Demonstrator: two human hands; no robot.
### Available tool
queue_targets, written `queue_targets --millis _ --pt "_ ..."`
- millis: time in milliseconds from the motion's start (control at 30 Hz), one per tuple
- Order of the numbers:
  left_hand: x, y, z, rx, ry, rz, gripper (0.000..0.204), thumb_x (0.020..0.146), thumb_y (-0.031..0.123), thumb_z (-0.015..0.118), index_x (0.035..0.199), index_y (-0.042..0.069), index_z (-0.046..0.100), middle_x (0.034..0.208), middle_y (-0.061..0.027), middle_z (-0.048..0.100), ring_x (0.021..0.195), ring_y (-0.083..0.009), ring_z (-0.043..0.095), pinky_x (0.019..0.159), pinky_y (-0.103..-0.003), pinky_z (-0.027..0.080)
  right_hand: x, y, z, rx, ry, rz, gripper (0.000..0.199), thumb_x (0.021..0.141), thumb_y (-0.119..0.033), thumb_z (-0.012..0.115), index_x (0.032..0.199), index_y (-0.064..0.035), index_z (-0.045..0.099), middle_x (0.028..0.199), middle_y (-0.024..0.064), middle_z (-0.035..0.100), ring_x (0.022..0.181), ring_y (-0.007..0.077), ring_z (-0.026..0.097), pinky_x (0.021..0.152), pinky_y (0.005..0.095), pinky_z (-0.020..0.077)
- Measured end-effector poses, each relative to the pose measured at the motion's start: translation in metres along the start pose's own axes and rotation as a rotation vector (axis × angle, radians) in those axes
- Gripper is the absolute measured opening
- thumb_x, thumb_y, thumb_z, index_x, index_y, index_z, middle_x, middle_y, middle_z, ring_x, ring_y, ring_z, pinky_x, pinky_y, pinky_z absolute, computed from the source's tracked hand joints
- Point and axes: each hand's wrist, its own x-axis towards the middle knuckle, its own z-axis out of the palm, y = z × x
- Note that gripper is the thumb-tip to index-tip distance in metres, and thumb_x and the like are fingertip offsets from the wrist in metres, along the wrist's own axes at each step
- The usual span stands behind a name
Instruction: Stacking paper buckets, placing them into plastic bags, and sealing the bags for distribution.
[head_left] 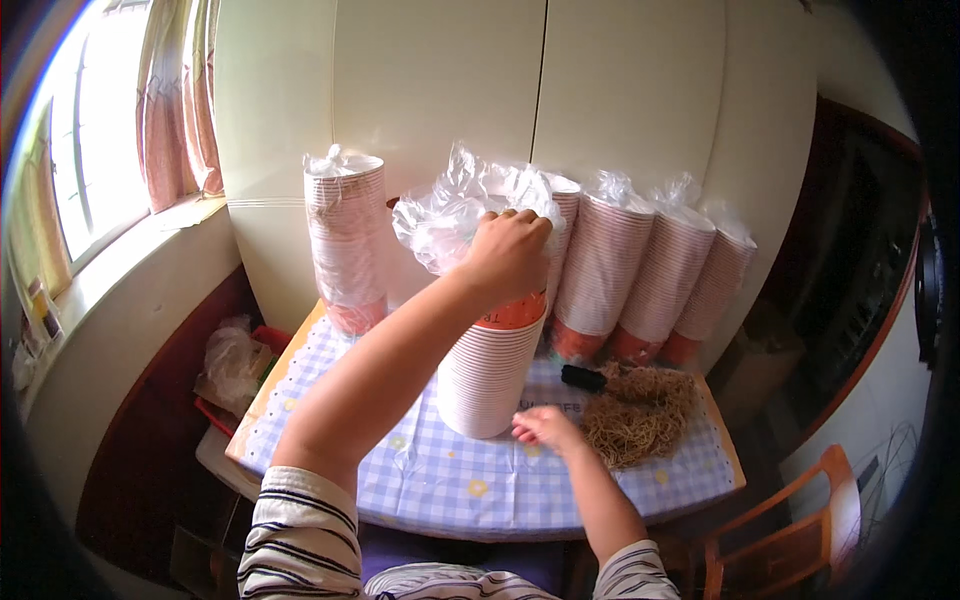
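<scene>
A tall stack of white paper cups (487,375) stands on the table in front of me, its orange-red printed end uppermost. Crumpled clear plastic bag (437,222) bunches around the top of this stack. My left hand (508,250) reaches over the top with its fingers curled closed into the plastic; the fingertips are hidden. Low down beside the stack's right foot is my right hand (550,428), its fingers partly stretched and apart, with nothing visible in them. The fingertips come close to the lowest rims; whether they touch, I cannot tell.
Several bagged cup stacks (603,270) line the table's back right, orange ends down. Another bagged stack (346,240) stands back left. A bundle of brown fibrous strands (645,420) and a black object (583,378) lie right on the checked tablecloth (440,490). A wooden chair (770,560) stands lower right.
</scene>
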Motion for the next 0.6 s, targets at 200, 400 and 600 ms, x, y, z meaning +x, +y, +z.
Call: queue_targets --millis 200,400,600 --pt "0.005 -0.047 -0.032 -0.431 0.11 0.075 0.023 0.075 0.002 0.052 0.093 0.004 0.066 0.092 -0.015 0.063 0.088 -0.0343 0.06 0.08 -0.04 0.048 -0.049 -0.108 -0.045 -0.103 0.282 -0.52 0.021 0.088 -0.023 0.06 0.089 -0.0016 0.064 0.077 0.002 0.064 0.067 0.0091 0.057 0.064 0.0245 0.0476" --pt "0.022 -0.028 -0.094 -0.752 0.452 -0.145 0.022 0.082 0.0 0.059 0.102 0.006 0.064 0.096 -0.0079 0.066 0.085 -0.0139 0.063 0.078 -0.027 0.051 -0.079 -0.18 -0.057 0.012 0.396 -0.946 0.027 0.088 -0.019 0.061 0.107 -0.0005 0.055 0.073 0.0 0.06 0.068 0.0072 0.056 0.068 0.0208 0.0452" --pt "0.019 0.0 -0.113 -1.192 0.499 0.013 0.022 0.086 0.007 0.06 0.106 -0.002 0.059 0.095 -0.0105 0.065 0.086 -0.016 0.063 0.079 -0.027 0.051 -0.108 -0.245 -0.046 -0.012 0.483 -1.322 0.089 0.077 -0.034 0.074 0.139 -0.0017 0.018 0.133 0.0192 0.031 0.098 0.0197 0.054 0.082 0.0315 0.0496"
